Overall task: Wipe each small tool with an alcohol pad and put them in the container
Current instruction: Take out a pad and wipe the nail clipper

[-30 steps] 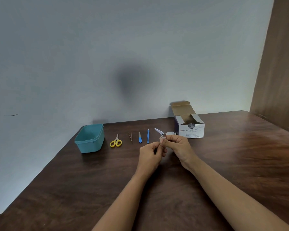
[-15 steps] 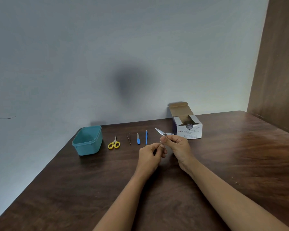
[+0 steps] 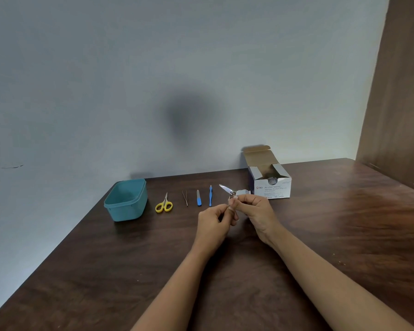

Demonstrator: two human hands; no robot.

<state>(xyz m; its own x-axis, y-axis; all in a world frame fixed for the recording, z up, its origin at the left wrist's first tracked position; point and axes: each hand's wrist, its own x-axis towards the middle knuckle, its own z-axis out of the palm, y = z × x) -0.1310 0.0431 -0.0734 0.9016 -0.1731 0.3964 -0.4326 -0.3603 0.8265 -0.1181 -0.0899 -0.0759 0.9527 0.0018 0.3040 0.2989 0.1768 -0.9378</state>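
1. Head view: right hand (image 3: 257, 210) curled, pinching small silver metal nail clipper (image 3: 228, 190) at its fingertips, lever angled up-left.
2. Left hand (image 3: 214, 224) curled just below the clipper; impossible to tell what it grips.
3. Teal plastic container (image 3: 127, 206) well left of both.

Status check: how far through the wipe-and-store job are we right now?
Done: nothing visible; the teal container appears empty. In hand: the right hand grips the nail clipper, lever raised, while the left hand pinches something pale against it, likely the alcohol pad. Left: yellow scissors, tweezers, nail file and blue-handled tool lie on the table.
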